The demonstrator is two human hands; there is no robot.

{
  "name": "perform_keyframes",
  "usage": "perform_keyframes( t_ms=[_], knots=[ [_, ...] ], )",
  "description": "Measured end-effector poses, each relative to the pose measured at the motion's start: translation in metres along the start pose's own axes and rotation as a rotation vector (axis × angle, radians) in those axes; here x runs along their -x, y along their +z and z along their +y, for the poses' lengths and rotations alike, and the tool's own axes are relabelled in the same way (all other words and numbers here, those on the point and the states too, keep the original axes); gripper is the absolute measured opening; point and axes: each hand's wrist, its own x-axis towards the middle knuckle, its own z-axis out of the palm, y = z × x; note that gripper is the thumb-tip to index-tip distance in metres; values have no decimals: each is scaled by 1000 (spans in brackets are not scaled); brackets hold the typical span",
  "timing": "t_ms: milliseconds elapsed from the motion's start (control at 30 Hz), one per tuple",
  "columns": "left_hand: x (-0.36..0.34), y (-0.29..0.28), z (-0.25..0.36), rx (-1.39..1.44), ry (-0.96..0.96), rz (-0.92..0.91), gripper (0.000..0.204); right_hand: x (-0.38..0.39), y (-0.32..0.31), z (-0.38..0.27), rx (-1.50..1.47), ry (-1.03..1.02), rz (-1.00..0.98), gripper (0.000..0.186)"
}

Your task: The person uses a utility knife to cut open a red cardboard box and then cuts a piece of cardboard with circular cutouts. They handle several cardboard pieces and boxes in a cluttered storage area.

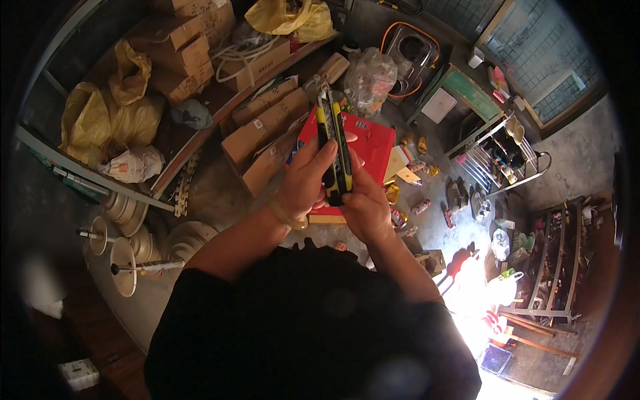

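Both of my hands are wrapped round a long yellow and black tool (333, 133), apparently a utility knife, held lengthwise with a metallic upper end. My left hand (304, 177) grips its left side with the thumb along it, and my right hand (367, 203) holds the lower right part. Beneath them is a large red box (370, 140), partly hidden by the hands and tool; whether either hand touches it I cannot tell.
Several cardboard boxes (263, 120) and a shelf with yellow sacks (83, 127) fill the left. A gas stove (407, 53) and green table (467, 87) stand behind. Metal racks (557, 260) line the right. Weight plates (123, 267) lie lower left; shoes (457, 193) litter the floor.
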Motion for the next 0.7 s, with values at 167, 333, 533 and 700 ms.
perform_keyframes(
  t_ms=[167, 333, 533, 700],
  knots=[
    [1, 0, -3, 16, -22, -1, 39, 0, 6, -5, -7, 11, 24, 73],
    [-2, -2, -9, -13, -18, -2, 38, -1, 6, -5, -13, 26, 60, 72],
    [-4, -1, -5, -7, 21, -17, 38, -1, 3, -4, 17, 15, 54, 67],
    [-7, -10, -12, -141, 82, -65, 52, -5, 0, -3, -23, -37, 10, 66]
  ],
)
